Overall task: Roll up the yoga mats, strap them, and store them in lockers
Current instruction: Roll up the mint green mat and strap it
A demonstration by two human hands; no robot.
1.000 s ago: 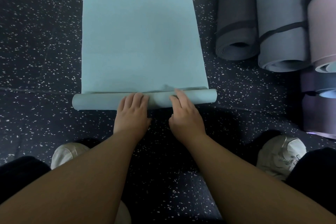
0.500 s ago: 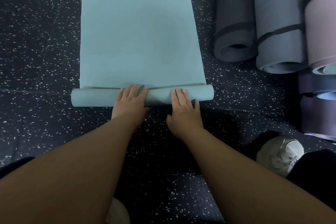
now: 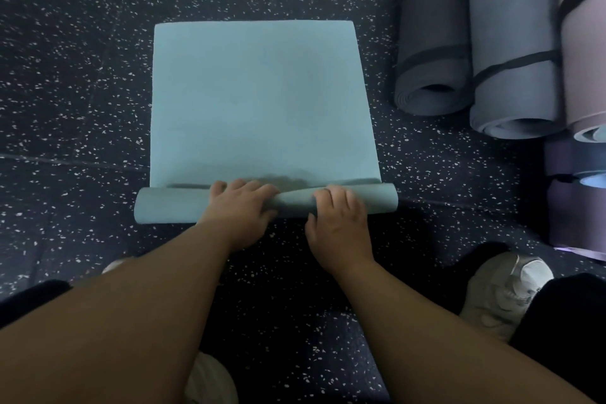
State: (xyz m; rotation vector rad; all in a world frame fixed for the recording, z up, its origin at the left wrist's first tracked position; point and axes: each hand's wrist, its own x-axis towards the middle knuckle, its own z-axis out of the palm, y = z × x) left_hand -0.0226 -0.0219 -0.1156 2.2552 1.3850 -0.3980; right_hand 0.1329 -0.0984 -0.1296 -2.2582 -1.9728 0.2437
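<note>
Both my hands curled over the roll of the teal mat [image 3: 255, 102]: left hand [image 3: 241, 211] and right hand [image 3: 339, 223] gripped it mid-width. Its flat part lay ahead on the speckled floor [image 3: 82, 75]; strapped rolled mats [image 3: 475, 59] stood near its right edge.

Speckled floor [image 3: 82, 92] — yoga mats [image 3: 255, 102]
</note>
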